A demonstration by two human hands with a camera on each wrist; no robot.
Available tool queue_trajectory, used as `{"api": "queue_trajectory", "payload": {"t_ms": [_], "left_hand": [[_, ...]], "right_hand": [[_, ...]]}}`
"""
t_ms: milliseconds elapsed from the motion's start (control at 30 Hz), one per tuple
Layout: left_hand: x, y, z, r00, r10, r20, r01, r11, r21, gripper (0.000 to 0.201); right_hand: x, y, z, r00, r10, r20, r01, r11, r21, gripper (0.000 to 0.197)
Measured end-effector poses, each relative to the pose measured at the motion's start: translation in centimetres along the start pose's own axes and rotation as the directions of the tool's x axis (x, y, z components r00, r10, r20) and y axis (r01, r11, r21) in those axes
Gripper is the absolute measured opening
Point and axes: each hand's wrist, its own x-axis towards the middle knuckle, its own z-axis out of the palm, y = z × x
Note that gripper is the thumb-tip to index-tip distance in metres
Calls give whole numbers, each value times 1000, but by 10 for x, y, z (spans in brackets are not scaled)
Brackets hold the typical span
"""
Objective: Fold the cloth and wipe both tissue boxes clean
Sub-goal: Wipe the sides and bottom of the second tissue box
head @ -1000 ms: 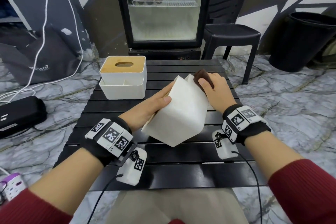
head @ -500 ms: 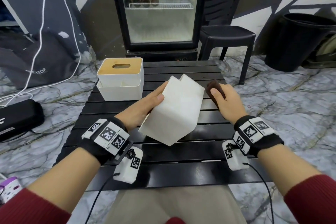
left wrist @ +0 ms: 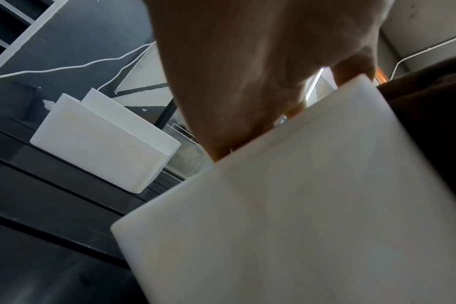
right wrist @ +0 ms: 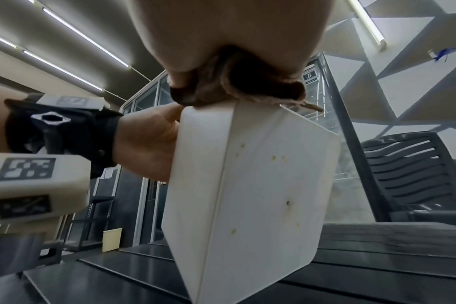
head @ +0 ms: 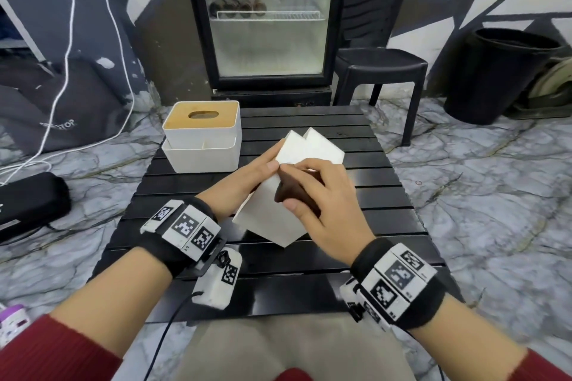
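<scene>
My left hand [head: 247, 176] grips a plain white tissue box [head: 269, 223], tilted up on one corner over the middle of the black slatted table [head: 387, 195]. My right hand [head: 315, 195] holds a bunched dark brown cloth [head: 291, 192] and presses it against the box's upper near face. The right wrist view shows the brown cloth [right wrist: 237, 86] on the top edge of the white box [right wrist: 247, 185], which has small yellowish spots. A second white tissue box with a wooden lid [head: 202, 136] stands at the table's back left, also visible as the white box [left wrist: 102, 139] in the left wrist view.
A glass-door fridge [head: 266, 18] stands behind the table, with a black plastic chair [head: 380, 68] to its right and a black bin [head: 498, 74] further right. A black case [head: 28, 204] and white cables lie on the marble floor at left.
My right hand brought the cloth from the table at the box's right side onto the box's near face. The left hand kept the box tilted; the head view shifted slightly.
</scene>
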Motion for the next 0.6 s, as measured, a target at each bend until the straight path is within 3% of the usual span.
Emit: {"api": "queue_trajectory", "payload": {"t_ms": [233,433,600], "left_hand": [[0,4,1,1000,-13,-10,14,999,36,42],[4,4,1,999,-3,44,3,1000,8,58],[2,3,-3,1000,-12,19,12,1000,24,62]], "right_hand": [[16,20,0,997,78,-28,-74,990,120,40],[39,46,2,976,209,-60,-204,975,91,39],[55,65,3,968,241,-75,-239,970,31,27]]}}
